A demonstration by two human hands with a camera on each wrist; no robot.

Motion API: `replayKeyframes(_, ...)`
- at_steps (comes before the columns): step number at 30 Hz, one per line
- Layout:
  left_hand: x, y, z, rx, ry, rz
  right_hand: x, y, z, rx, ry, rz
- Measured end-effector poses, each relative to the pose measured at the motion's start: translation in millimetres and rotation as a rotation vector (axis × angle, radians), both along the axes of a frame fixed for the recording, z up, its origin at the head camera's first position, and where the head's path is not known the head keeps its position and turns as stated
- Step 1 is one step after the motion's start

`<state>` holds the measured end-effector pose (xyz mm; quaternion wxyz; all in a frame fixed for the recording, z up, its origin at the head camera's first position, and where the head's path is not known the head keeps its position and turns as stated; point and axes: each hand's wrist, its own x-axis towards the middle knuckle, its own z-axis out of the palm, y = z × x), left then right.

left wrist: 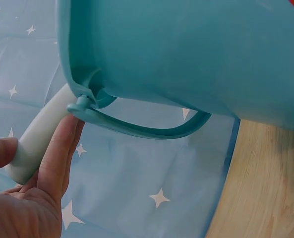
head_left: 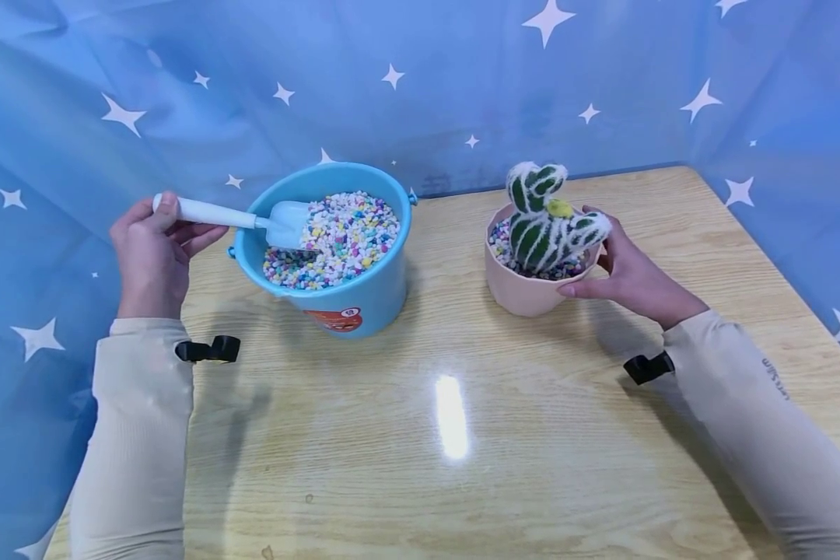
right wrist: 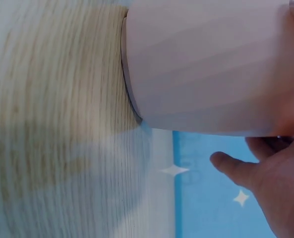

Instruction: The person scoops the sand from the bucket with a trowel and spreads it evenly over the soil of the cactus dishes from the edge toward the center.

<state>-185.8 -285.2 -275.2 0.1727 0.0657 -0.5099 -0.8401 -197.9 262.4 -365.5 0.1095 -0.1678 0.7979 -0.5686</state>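
At the left, my left hand (head_left: 155, 247) grips the white handle of a small scoop (head_left: 210, 213), thumb on top. Its pale blue blade rests in the colored pebbles (head_left: 353, 233) inside a light blue bucket (head_left: 385, 292). In the left wrist view the handle (left wrist: 37, 141) lies between thumb and fingers beside the bucket's lowered carrying handle (left wrist: 151, 133). My right hand (head_left: 637, 272) holds the rim of a pink pot (head_left: 525, 294), thumb at the front and fingers behind. A fuzzy green and white cactus (head_left: 542, 237) with a yellow flower stands in the pot among pebbles.
Bucket and pot stand apart on a wooden table (head_left: 364, 451), near its back edge. A blue curtain (head_left: 448, 85) with white stars hangs behind and along both sides. Black camera mounts (head_left: 213, 350) sit on both wrists.
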Motion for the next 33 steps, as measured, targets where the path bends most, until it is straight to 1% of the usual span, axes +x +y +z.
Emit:
replayKeyframes(4, 1.1, -0.8, -2.1, 0.040, -0.008, 0.004, 0.3, -1.4, -0.1, 0.000, -0.009, -0.025)
replayKeyframes(10, 4.2, -1.5, -6.2, 0.091, -0.018, -0.013, -0.4, -1.7, -1.7, -0.040, 0.002, -0.003)
replayKeyframes(12, 5.7, -1.1, -7.4, 0.093, -0.022, -0.009, -0.9, -2.2, -2.7, -0.032, 0.001, -0.023)
replayKeyframes(16, 7.5, 0.1, -6.9, 0.127, -0.021, 0.003, -1.6, -3.8, -4.3, -0.016, -0.002, -0.055)
replayKeyframes(21, 8.9, 1.9, -2.5, 0.153, -0.006, 0.018, -2.8, -3.8, -4.4, -0.016, 0.003, -0.042)
replayKeyframes(24, 9.8, 4.6, 1.2, 0.162, -0.005, 0.027, -2.8, -4.2, -3.9, -0.003, -0.002, -0.053)
replayKeyframes(27, 9.6, 8.9, 5.6, 0.190, -0.013, 0.034, -2.4, -4.9, -4.2, -0.001, -0.010, -0.060)
replayKeyframes(30, 8.5, 14.3, 10.1, 0.216, -0.020, 0.032, -2.1, -5.2, -4.9, -0.017, -0.010, -0.049)
replayKeyframes(33, 8.0, 20.6, 14.1, 0.225, -0.028, 0.025, -1.7, -5.1, -5.1, -0.013, -0.006, -0.048)
